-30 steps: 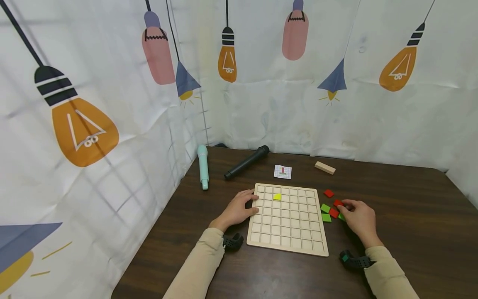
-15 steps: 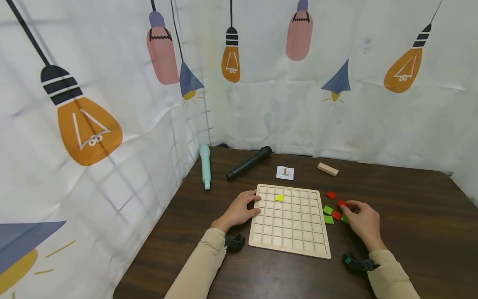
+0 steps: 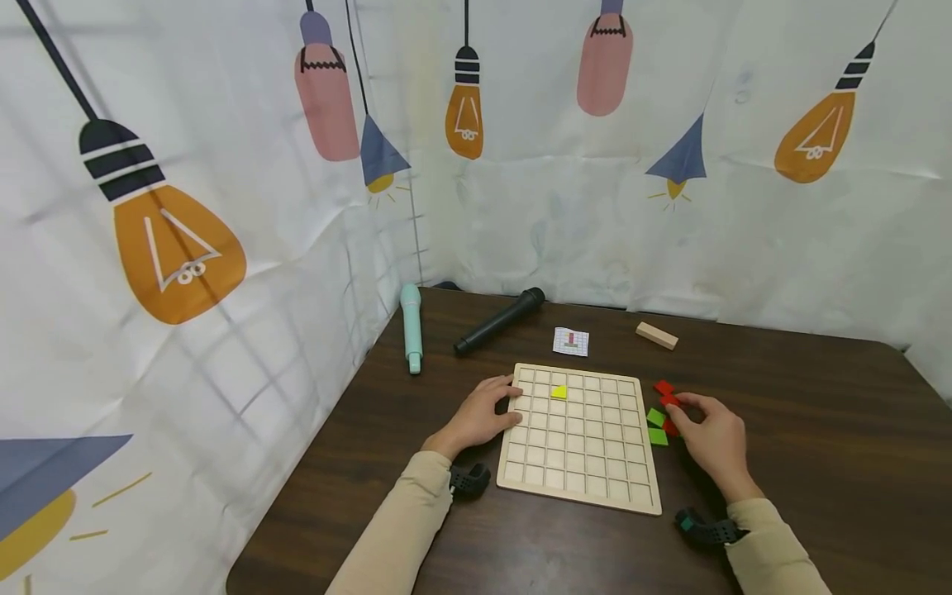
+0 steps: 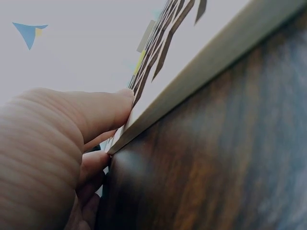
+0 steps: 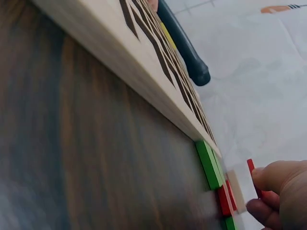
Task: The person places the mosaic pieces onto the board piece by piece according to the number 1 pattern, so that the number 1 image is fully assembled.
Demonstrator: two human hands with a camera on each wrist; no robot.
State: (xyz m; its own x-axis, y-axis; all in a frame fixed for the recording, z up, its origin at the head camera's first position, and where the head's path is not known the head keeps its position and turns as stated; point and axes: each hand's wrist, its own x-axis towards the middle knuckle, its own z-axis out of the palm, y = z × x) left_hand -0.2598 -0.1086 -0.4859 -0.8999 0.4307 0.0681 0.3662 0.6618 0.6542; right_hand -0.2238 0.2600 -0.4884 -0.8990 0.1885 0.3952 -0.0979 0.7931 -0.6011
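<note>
A pale wooden grid board lies on the dark table, with one yellow piece in a cell of an upper row. My left hand rests at the board's left edge, its thumb and fingertips touching the rim. To the right of the board, my right hand pinches a red tile between thumb and finger, lifted off the table in the right wrist view. Beneath and beside that hand lie green tiles and other red tiles; the hand partly covers some of them.
Behind the board are a small printed grid card, a wooden block and a black microphone. A mint-coloured microphone lies at the table's left edge. A white curtain with lamp prints hangs behind.
My right hand has lifted the red tile from the pile and shifted slightly left, towards the board. The left hand stays at the board's edge. The head view has shifted a little.
</note>
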